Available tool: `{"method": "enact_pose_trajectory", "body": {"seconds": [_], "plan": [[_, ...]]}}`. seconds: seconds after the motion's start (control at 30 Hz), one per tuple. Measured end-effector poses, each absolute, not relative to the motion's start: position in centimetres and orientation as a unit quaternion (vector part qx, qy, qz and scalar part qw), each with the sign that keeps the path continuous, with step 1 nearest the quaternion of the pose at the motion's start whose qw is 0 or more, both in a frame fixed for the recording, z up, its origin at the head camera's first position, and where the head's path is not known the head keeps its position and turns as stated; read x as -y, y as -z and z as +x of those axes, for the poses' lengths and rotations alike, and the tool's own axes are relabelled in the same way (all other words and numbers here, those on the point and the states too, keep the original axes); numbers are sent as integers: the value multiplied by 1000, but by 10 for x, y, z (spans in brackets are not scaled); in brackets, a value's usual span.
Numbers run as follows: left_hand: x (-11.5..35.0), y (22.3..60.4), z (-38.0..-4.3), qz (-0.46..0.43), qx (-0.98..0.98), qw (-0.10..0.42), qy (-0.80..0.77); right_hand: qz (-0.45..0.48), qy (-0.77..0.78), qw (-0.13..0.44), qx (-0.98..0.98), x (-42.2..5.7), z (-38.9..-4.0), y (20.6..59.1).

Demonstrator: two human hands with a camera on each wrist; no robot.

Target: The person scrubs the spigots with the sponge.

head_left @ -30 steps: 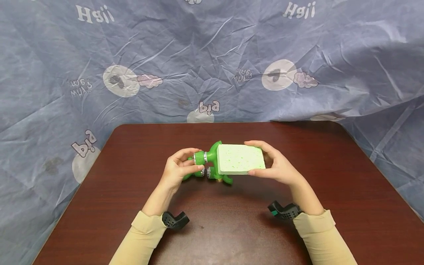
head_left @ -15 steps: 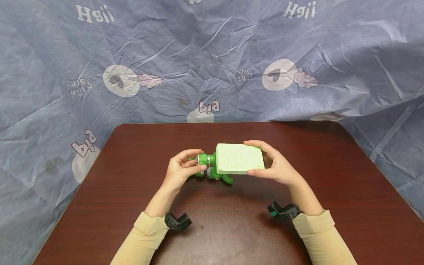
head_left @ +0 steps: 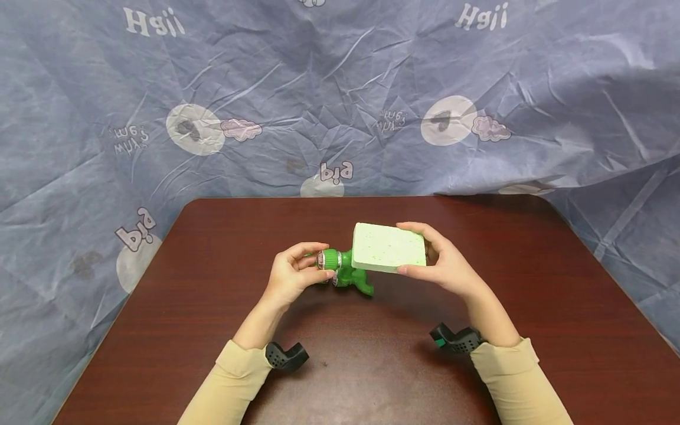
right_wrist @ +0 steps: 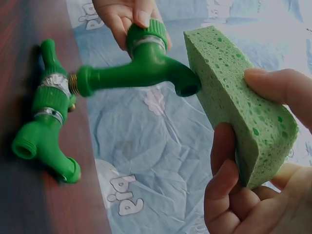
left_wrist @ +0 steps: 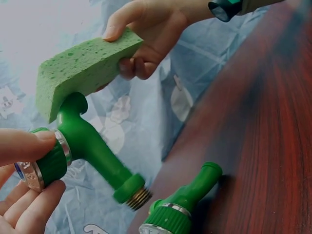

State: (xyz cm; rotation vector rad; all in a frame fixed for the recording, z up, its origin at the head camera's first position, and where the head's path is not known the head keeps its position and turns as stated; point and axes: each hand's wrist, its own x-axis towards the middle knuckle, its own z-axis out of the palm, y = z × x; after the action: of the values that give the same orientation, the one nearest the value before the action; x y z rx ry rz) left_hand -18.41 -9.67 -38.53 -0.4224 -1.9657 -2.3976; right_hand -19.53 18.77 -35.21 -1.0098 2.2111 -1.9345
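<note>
My left hand (head_left: 287,277) pinches the ribbed knob of a green faucet (right_wrist: 131,75) between thumb and fingers. The faucet is up off the table, its threaded brass inlet showing in both wrist views. A pale green, porous sponge block (head_left: 389,247) is gripped at one end by my right hand (head_left: 450,265). In the right wrist view the sponge's far face meets the faucet's spout. From the head view the sponge hides part of the faucet. A second green faucet (right_wrist: 51,105) lies on the table below the held one.
The dark red-brown wooden table (head_left: 340,366) reaches back to a wrinkled blue-grey cloth backdrop (head_left: 297,88) with printed letters. A black wrist camera (head_left: 287,356) sits at the left cuff, another black wrist camera (head_left: 455,339) at the right cuff.
The sponge has shifted slightly up and right and tilted. My left hand has moved a little right and down, and the held faucet has turned with it. Both grips stay the same.
</note>
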Motion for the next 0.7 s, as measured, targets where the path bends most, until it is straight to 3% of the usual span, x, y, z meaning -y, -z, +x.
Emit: {"method": "enact_pose_trajectory", "body": {"seconds": [0.23,0.47,0.7], "plan": [[92,387,-185,-154,634,-5,758,-352,584,59,-729,-182,-195,354],[96,385,-185,-152,629,15,762,-356,608,27,-709,-190,-198,353],[92,388,-184,-150,633,-12,760,-354,585,72,-726,-180,-196,356]]}}
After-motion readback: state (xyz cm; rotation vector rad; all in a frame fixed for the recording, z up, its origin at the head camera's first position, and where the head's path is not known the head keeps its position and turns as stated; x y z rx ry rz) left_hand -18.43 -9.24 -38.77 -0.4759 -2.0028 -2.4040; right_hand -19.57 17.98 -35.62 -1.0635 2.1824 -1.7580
